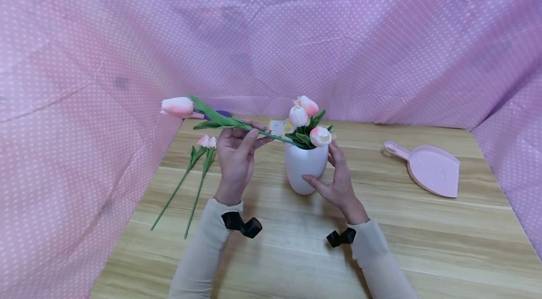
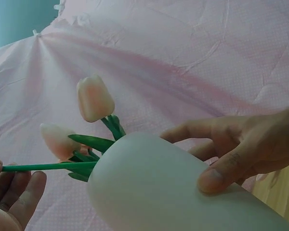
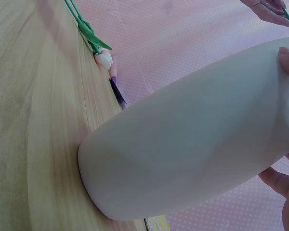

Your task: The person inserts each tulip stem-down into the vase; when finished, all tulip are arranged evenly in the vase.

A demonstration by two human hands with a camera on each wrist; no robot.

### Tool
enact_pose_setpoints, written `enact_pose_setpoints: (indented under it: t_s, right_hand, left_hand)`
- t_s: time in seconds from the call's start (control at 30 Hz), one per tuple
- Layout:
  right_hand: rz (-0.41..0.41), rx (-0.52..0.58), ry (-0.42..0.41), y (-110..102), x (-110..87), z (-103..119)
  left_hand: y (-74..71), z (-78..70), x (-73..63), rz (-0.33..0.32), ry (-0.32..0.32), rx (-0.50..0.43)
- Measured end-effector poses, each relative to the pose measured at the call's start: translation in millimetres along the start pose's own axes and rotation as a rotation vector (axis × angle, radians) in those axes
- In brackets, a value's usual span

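Note:
My left hand pinches the green stem of a pink and white tulip, which lies nearly level with its bloom pointing left. The stem's far end reaches the mouth of a white vase. Thumb and fingers of my right hand grip the vase from its right side. In the right wrist view the vase's base stands on the wooden table. Several tulips rise out of the vase, their leaves bunched at the rim.
Two more tulips lie on the table at the left. A pink dustpan lies at the right. Behind the hands are a purple and pink object and a small yellow-and-white item. Pink dotted cloth surrounds the table's back and sides.

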State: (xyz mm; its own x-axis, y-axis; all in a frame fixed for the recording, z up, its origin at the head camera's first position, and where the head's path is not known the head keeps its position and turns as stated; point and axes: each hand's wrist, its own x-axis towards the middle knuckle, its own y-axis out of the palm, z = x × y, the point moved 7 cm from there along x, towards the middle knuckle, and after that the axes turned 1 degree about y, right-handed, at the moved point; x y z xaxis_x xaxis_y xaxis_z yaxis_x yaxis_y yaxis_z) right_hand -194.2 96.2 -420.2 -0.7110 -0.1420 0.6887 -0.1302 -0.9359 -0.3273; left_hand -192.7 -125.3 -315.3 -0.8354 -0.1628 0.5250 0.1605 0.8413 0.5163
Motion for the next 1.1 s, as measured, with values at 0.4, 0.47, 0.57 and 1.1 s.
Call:
enact_pose_setpoints:
  t_s: [0.4, 0.47, 0.57, 1.1]
  right_hand:
    - [0.004, 0.005, 0.005, -1, 1.3, 1]
    - [0.003, 0.004, -0.002, -1, 1.4, 1]
    - [0.002, 0.002, -0.010, 0, 1.2, 1]
    - [-0.001, 0.034, -0.027, 0, 1.0, 1]
  left_hand:
    - [14.4, 0.6, -5.2, 0.036, 0.064, 0.180]
    - [16.5, 1.9, -6.2, 0.038, 0.064, 0.216]
    - [18.4, 4.8, -7.7, 0.035, 0.052, 0.269]
    - [27.0, 23.3, -13.6, 0.094, 0.067, 0.709]
